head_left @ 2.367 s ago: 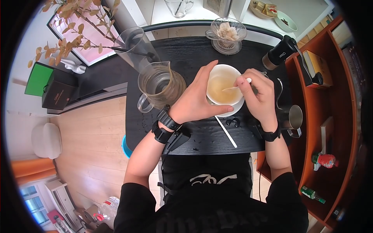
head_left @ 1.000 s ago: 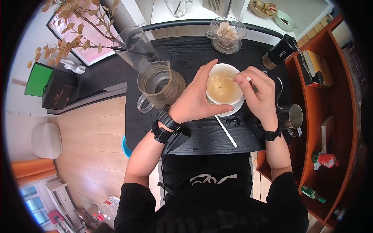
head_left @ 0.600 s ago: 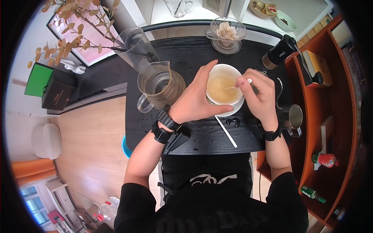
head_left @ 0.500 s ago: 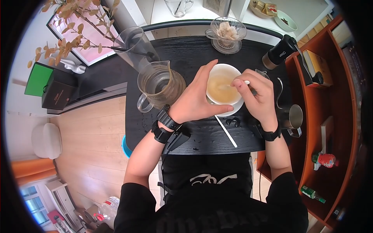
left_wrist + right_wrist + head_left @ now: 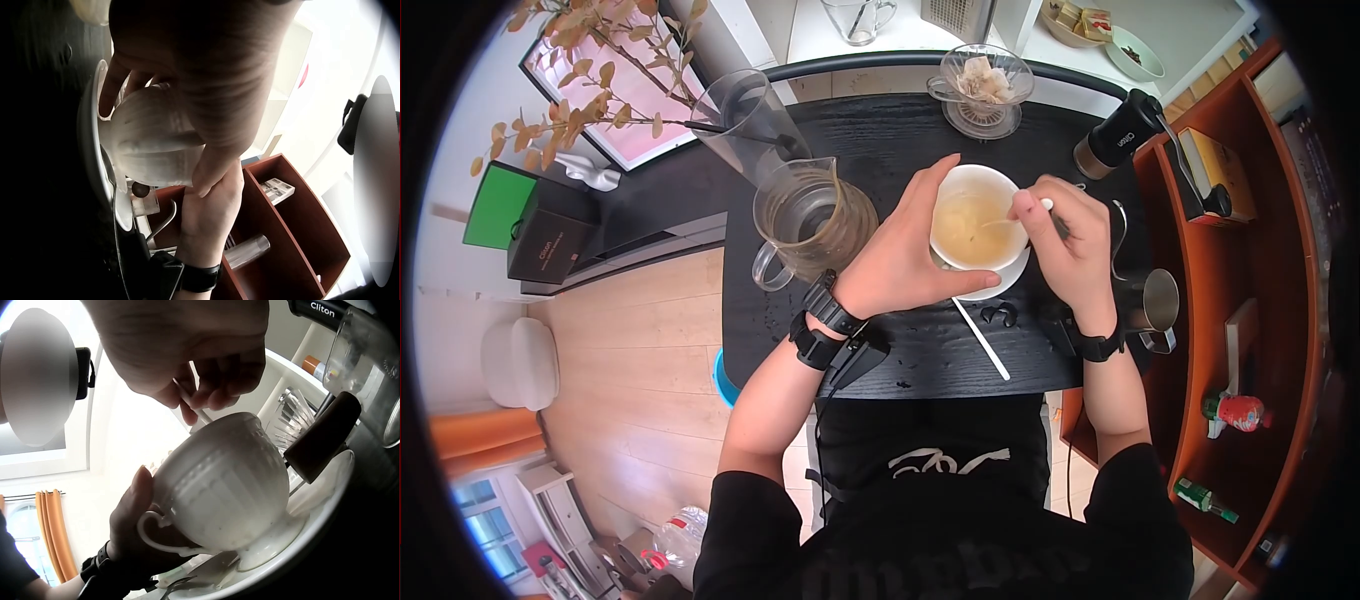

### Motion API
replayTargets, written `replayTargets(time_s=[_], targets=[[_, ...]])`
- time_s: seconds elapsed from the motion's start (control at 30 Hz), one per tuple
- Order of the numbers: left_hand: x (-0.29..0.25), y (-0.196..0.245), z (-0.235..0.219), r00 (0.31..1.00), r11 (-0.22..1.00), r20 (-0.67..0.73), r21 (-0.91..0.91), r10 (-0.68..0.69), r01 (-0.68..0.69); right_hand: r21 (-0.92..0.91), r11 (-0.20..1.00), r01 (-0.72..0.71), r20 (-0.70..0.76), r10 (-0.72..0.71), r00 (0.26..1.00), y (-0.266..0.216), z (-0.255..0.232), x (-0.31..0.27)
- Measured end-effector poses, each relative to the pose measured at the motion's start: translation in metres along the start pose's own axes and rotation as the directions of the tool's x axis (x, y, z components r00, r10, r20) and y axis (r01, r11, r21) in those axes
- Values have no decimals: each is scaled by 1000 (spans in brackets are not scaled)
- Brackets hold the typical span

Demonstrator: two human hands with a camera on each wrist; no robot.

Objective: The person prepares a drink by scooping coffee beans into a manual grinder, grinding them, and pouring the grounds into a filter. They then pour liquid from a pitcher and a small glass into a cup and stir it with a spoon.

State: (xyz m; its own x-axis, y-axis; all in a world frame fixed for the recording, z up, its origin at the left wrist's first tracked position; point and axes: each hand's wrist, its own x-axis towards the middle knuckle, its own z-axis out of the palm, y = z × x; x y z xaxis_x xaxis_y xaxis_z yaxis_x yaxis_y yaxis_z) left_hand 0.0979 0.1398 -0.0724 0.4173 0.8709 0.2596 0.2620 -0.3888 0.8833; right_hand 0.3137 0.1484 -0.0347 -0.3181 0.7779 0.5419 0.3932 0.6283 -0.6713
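Note:
My left hand [image 5: 905, 245] wraps the side of a white cup [image 5: 222, 484], thumb near the rim and fingers round the far side. Pale yellow liquid [image 5: 968, 235] is inside the cup, which stands on a white saucer [image 5: 89, 134]. Over the cup's right edge, my right hand [image 5: 1068, 235] pinches a thin white spoon [image 5: 1047, 204], its lower end dipping into the liquid. A second spoon with a long white handle [image 5: 982, 340] leans off the saucer toward the table's front edge. Beside it lies a small black curved piece [image 5: 1000, 316].
To the left stands a glass pitcher [image 5: 812, 225] beside a tall glass vase [image 5: 750, 120]. Behind the cup is a glass dripper [image 5: 983, 85] holding a used filter. A black hand grinder [image 5: 1115, 140] and a metal mug [image 5: 1158, 300] stand to the right, near a brown shelf [image 5: 1200, 260].
My right hand has kept circling the white spoon in the liquid and now sits slightly farther right than half a second ago. The left hand and cup have stayed put.

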Motion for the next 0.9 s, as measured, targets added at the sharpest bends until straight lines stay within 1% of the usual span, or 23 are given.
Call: replayTargets(time_s=[0.1,0.13,0.23,0.33,0.43,0.53,0.63,0.73,0.83,0.87,0.9], targets=[[0,1,0,1000,1000,4,-14,-17,17,63,998,-12,30,10,1000,-4,6,-5],[0,0,0,1000,1000,3,-13,-13,13,83,993,-79,44,75,996,-7,4,-5],[-1,-1,0,1000,1000,-1,-10,-6,6,51,995,-81,-56,83,995,-1,5,-1],[0,0,0,1000,1000,0,-2,-7,7,32,994,-101,44,100,994,-2,0,-4],[0,0,0,1000,1000,1,1,-9,9,56,995,-87,9,86,996,-4,6,-5],[0,0,0,1000,1000,0,-15,-14,14,56,988,-144,-62,148,987,-4,5,-1],[0,1,0,1000,1000,-4,-4,-10,10,88,986,-145,-7,146,989,-4,4,-3],[0,2,0,1000,1000,-4,0,-11,11,68,994,-90,-27,92,995,-5,8,-4],[0,2,-1,1000,1000,-9,23,10,-9,50,981,-188,-62,191,980,-5,2,0],[0,1,0,1000,1000,-11,27,15,-15,30,974,-225,-14,226,974,-3,-1,-1],[0,1,0,1000,999,-12,32,21,-21,36,979,-199,8,199,980,-4,0,-2]])
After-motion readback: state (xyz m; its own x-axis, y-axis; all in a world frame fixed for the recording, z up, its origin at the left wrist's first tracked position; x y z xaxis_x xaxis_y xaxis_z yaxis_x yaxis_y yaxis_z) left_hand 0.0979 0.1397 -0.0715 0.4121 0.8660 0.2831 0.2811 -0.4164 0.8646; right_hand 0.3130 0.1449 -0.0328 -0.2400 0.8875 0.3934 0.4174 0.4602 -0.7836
